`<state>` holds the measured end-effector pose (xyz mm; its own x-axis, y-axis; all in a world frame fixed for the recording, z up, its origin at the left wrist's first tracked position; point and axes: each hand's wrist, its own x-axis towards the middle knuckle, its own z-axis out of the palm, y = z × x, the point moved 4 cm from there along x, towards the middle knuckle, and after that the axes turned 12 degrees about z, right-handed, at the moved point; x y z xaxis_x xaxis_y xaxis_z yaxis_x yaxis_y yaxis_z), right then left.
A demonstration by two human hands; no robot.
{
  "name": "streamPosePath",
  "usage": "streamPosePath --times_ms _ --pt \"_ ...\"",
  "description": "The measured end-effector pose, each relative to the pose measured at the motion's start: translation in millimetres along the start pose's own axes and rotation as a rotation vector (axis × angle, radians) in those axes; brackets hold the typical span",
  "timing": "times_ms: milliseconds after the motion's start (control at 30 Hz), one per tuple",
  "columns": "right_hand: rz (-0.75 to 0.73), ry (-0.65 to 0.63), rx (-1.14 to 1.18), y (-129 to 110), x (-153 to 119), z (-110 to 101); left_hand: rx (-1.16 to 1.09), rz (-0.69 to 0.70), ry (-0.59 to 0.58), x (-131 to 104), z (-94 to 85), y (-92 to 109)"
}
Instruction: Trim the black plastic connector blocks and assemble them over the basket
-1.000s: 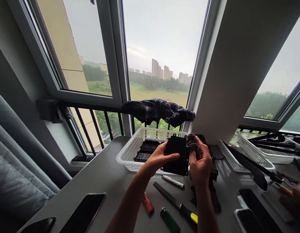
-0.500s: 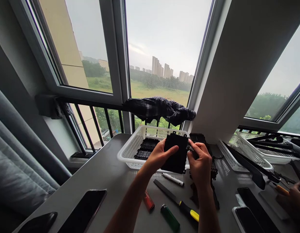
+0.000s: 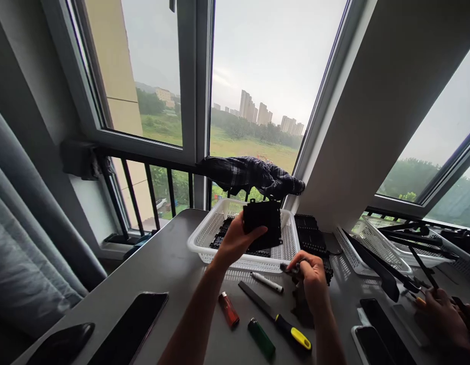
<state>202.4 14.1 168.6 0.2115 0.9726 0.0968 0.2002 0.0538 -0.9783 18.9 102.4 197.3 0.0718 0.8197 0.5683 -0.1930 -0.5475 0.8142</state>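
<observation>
My left hand [image 3: 238, 238] grips a flat black plastic part [image 3: 263, 223] with small tabs along its edges, its thumb across the face. The part is held up over the white basket [image 3: 196, 244], where more black parts [image 3: 224, 230] lie. My right hand [image 3: 310, 271] is closed near the basket's front right corner, apart from the held part. Between its fingertips is a small dark item [image 3: 286, 267] too unclear to name. Stacked black parts [image 3: 311, 233] stand to the right of the basket.
On the table [image 3: 174, 274] lie a white marker [image 3: 267, 282], a file with a yellow-black handle [image 3: 291, 332], red [image 3: 228, 309] and green lighters [image 3: 261, 338], and a phone [image 3: 130, 327]. At the right are another person's hands [image 3: 442, 317], phones and white baskets [image 3: 356, 248].
My right hand has moved down and away from the black part's edge. My left hand has shifted the part slightly left and up. The view has shifted a little.
</observation>
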Motion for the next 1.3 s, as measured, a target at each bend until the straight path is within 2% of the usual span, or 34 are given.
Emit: streamPosePath --times_ms 67,100,167,233,300,400,500,600,700,800,833,900,933,1000,1033,1133,1233,1300 --pt "0.074 -0.182 -0.021 13 -15 14 0.141 0.061 0.025 0 -8.6 5" --pt "0.121 -0.271 -0.036 21 -24 23 0.202 0.092 -0.008 -1 -10.0 8" --pt "0.170 -0.409 -0.117 41 -43 37 0.234 0.188 -0.115 -6 -6.9 17" --pt "0.164 -0.462 -0.205 62 -60 42 0.262 0.312 -0.232 -14 1.5 27" --pt "0.193 -0.429 -0.192 81 -72 35 0.365 0.380 -0.325 -24 11.7 30" --pt "0.309 -0.328 0.078 100 -82 13 0.467 0.405 -0.445 -42 25.7 21" --pt "0.408 -0.261 0.421 102 -83 0 0.500 0.412 -0.540 -66 32.9 7" --pt "0.450 -0.265 0.600 98 -82 4 0.500 0.385 -0.596 -93 32.3 -4" --pt "0.487 -0.258 0.656 102 -85 12 0.459 0.283 -0.534 -121 23.7 -14" --pt "0.505 -0.135 0.680 114 -89 13 0.278 0.066 -0.213 -143 4.8 -23" --pt "0.500 -0.098 0.676 116 -89 12 0.172 -0.055 -0.162 -150 1.4 -28" --pt "0.465 -0.077 0.639 116 -87 12 -0.032 -0.287 -0.214 -161 3.5 -36" --pt "0.433 -0.087 0.606 114 -84 13 -0.081 -0.359 -0.262 -164 6.0 -38" --pt "0.351 -0.110 0.520 107 -76 13 -0.082 -0.419 -0.319 -162 9.3 -37" --pt "0.311 -0.114 0.462 103 -72 12 -0.054 -0.423 -0.308 -158 9.1 -36" --pt "0.215 -0.051 0.174 99 -58 6 -0.031 -0.442 -0.198 -139 3.7 -32" --pt "0.144 0.053 -0.407 104 -41 0 -0.040 -0.411 -0.079 -117 -4.9 -27" --pt "0.135 0.051 -0.720 111 -27 5 -0.075 -0.385 -0.037 -102 -7.4 -24"
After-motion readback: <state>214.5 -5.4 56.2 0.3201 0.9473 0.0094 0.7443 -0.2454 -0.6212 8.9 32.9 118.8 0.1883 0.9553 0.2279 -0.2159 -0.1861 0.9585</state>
